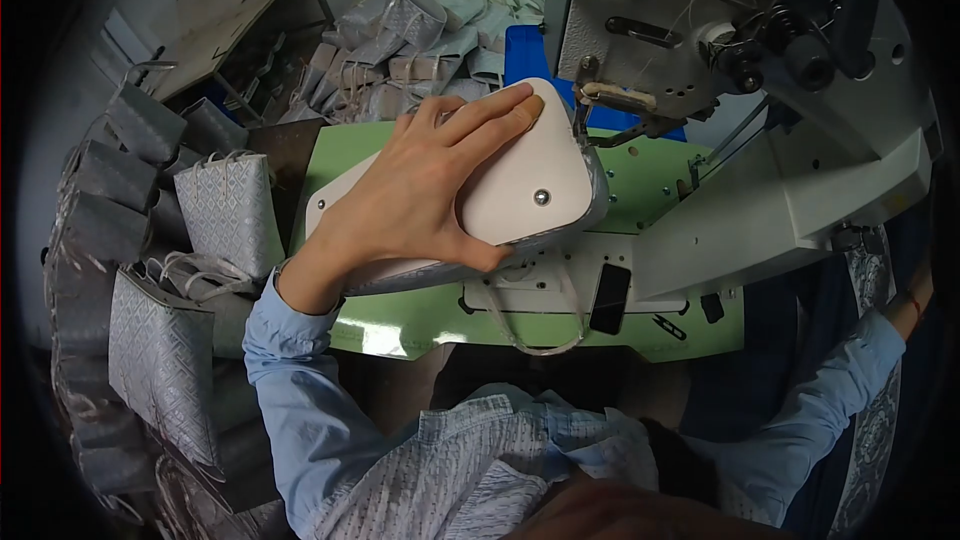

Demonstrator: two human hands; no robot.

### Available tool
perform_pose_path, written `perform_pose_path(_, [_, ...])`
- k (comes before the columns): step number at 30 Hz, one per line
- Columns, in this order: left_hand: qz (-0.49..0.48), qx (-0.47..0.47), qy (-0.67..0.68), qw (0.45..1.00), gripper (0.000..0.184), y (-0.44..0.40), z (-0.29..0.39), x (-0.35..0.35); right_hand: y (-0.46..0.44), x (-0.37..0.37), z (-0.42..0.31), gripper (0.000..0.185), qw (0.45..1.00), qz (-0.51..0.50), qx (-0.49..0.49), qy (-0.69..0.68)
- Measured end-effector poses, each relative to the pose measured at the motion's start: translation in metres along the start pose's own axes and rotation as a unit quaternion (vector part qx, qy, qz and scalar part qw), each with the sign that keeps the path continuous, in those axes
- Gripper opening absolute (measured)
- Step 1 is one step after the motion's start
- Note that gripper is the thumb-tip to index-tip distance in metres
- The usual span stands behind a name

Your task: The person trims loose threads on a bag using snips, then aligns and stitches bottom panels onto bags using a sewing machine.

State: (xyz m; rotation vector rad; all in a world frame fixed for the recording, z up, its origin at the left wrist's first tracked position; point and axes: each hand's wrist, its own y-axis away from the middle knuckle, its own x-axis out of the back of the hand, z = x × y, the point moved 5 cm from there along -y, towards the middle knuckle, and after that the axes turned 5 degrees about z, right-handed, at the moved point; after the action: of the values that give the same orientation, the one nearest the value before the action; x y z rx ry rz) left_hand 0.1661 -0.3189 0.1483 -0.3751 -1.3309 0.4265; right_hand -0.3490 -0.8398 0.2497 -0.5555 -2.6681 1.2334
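Note:
A handbag (520, 170) lies under the sewing machine head (640, 50), its cream base with metal studs facing up. Its patterned grey side shows along the lower edge. My left hand (410, 175) grips it from above, fingers stretched across the base and thumb at the near edge. A yellowish cover, perhaps a finger cot, is on one fingertip. The bag's far corner is against the needle area. At the right edge, my right hand (922, 285) shows only in part beside the machine, its fingers hidden. A strap (540, 345) hangs below the bag.
On the green table (380, 330) are a phone (610, 298) and small thread snips (668, 327). Patterned grey bags (230, 210) crowd the left side. More bags (400, 50) are heaped at the back. The machine arm (790, 210) spans the right.

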Motion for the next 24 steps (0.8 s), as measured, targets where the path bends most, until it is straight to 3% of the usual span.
perform_pose_path(3, [-0.001,0.006,0.004,1.000,0.109,0.002,-0.002,-0.005,0.024,0.006,-0.050,0.043,0.994,0.075,0.068,0.043])
perform_pose_path(6, [0.036,0.013,0.029,0.999,0.117,0.000,-0.005,-0.012,0.143,-0.022,-0.162,0.041,0.968,0.202,0.143,0.032])
perform_pose_path(7, [0.037,0.019,0.044,0.998,0.121,-0.006,-0.002,-0.016,0.199,-0.040,-0.196,0.040,0.972,0.170,0.164,0.004])
perform_pose_path(8, [0.039,0.025,0.057,0.997,0.125,-0.012,0.001,-0.017,0.248,-0.066,-0.214,0.033,0.971,0.045,0.233,-0.040])
perform_pose_path(10, [0.013,0.049,0.058,0.997,0.126,-0.024,0.004,-0.018,0.355,-0.120,-0.247,0.017,0.909,-0.251,0.293,-0.157])
perform_pose_path(11, [-0.015,0.073,0.063,0.995,0.127,-0.025,0.005,-0.019,0.387,-0.149,-0.261,0.022,0.888,-0.365,0.226,-0.167])
perform_pose_path(13, [-0.003,0.062,0.059,0.996,0.128,-0.023,0.004,-0.020,0.419,-0.190,-0.253,0.021,0.843,-0.447,0.002,-0.300])
perform_pose_path(14, [0.015,0.055,0.058,0.997,0.129,-0.021,0.003,-0.021,0.421,-0.195,-0.262,0.021,0.845,-0.441,-0.003,-0.301])
perform_pose_path(16, [0.016,0.046,0.060,0.997,0.128,-0.019,0.002,-0.023,0.423,-0.198,-0.282,0.023,0.775,-0.448,-0.083,-0.437])
perform_pose_path(17, [0.025,0.040,0.064,0.997,0.128,-0.018,0.002,-0.024,0.423,-0.200,-0.284,0.023,0.778,-0.442,-0.086,-0.438])
perform_pose_path(19, [0.021,0.050,0.084,0.995,0.127,-0.016,-0.002,-0.028,0.422,-0.199,-0.286,0.026,0.726,-0.417,-0.132,-0.531])
perform_pose_path(20, [0.025,0.064,0.104,0.992,0.127,-0.017,-0.005,-0.030,0.420,-0.199,-0.281,0.026,0.732,-0.409,-0.131,-0.529])
perform_pose_path(22, [0.058,0.049,0.137,0.988,0.126,-0.013,-0.006,-0.036,0.417,-0.191,-0.250,0.031,0.900,-0.328,0.033,-0.285])
perform_pose_path(24, [0.114,0.032,0.179,0.977,0.124,-0.008,-0.006,-0.038,0.441,-0.212,-0.144,0.035,0.953,-0.282,0.025,-0.108])
